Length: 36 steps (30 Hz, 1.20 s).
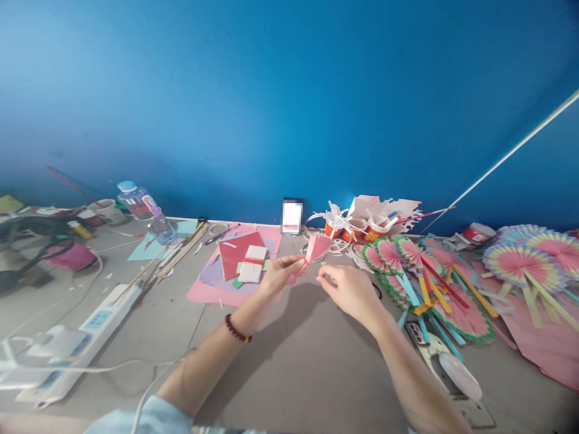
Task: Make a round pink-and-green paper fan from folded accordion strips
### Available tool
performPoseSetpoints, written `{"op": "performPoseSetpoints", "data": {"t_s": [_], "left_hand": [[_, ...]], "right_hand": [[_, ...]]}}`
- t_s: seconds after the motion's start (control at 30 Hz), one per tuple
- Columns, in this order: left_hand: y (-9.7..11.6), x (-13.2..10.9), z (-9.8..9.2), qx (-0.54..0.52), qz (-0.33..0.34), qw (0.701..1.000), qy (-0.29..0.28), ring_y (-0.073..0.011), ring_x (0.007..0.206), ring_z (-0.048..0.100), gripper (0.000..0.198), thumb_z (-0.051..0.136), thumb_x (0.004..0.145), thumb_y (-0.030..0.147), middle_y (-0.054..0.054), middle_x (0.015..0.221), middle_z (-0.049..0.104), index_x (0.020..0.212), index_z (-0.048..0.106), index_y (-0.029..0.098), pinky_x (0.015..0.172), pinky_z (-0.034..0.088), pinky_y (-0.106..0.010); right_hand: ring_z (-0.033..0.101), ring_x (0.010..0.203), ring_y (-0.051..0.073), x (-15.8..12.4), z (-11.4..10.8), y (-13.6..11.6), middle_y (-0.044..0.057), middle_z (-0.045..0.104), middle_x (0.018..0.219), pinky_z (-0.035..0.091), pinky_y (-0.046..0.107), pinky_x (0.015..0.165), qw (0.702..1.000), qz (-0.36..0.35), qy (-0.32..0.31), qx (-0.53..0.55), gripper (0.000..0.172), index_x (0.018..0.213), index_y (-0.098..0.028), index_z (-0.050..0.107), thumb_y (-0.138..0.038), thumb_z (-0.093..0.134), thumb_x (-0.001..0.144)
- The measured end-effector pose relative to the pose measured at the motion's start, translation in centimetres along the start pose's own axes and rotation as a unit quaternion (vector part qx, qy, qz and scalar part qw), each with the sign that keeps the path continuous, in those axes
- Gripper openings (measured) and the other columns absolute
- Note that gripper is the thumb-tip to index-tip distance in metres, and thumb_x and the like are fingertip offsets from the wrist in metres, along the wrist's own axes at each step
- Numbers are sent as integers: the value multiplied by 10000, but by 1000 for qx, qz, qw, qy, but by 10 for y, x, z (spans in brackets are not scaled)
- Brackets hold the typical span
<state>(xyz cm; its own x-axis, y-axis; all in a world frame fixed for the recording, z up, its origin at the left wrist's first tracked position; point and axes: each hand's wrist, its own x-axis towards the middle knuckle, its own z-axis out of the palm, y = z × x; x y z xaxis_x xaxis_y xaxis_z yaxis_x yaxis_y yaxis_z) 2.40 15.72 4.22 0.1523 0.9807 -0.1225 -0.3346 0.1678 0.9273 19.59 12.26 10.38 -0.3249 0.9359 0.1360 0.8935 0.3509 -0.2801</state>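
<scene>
My left hand (281, 276) is closed, thumb and fingers pinching a pink pleated paper (319, 246) at its narrow middle. The folds spread above the pinch, and a smaller part of the paper shows below it. Just to the right, apart from the paper, my right hand (350, 290) is curled with its fingertips drawn together. Whether a thin piece is between those fingertips is too small to make out. Beyond my left hand lie a red sheet (237, 253) and a small white stack with a red band (252, 264), on top of pink and purple paper.
Finished paper fans (525, 259) with coloured strips lie at the right, near a phone (423, 331) and a white mouse (460, 375). Paper cups (377, 228) hold scraps at the back. A power strip (93, 337), trailing cables and a water bottle (147, 211) stand left.
</scene>
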Motion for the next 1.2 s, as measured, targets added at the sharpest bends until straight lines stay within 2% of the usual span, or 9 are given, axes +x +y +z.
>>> {"op": "performPoseSetpoints", "data": {"t_s": [0.3,0.63,0.8,1.2], "left_hand": [[3,-2,4,-24,0,1000,9,-105,553,574,361,818,522,394,-4,607,648,737,673,143,568,435,-226],[12,-6,5,-20,-1,999,-27,-83,515,551,351,802,561,386,19,571,608,714,603,141,556,439,-210],[10,-5,6,-31,3,999,-22,-92,550,581,388,818,538,371,10,657,631,770,604,145,603,470,-229],[12,-5,4,-31,5,999,-28,-91,532,570,360,820,536,372,9,613,627,716,605,145,627,487,-248]], "right_hand": [[495,530,118,0,-1,1,-26,607,606,199,236,514,1000,7,-2,4,137,749,-242,620,-245,513,834],[480,501,110,0,2,4,-34,586,582,211,227,501,1000,4,14,21,132,736,-232,601,-240,500,820],[471,497,108,0,1,3,-36,576,575,199,228,497,1000,4,16,12,129,726,-232,593,-245,502,817],[441,471,95,-1,-1,2,-46,550,543,201,215,500,1000,4,19,19,120,722,-231,573,-242,500,817]]}}
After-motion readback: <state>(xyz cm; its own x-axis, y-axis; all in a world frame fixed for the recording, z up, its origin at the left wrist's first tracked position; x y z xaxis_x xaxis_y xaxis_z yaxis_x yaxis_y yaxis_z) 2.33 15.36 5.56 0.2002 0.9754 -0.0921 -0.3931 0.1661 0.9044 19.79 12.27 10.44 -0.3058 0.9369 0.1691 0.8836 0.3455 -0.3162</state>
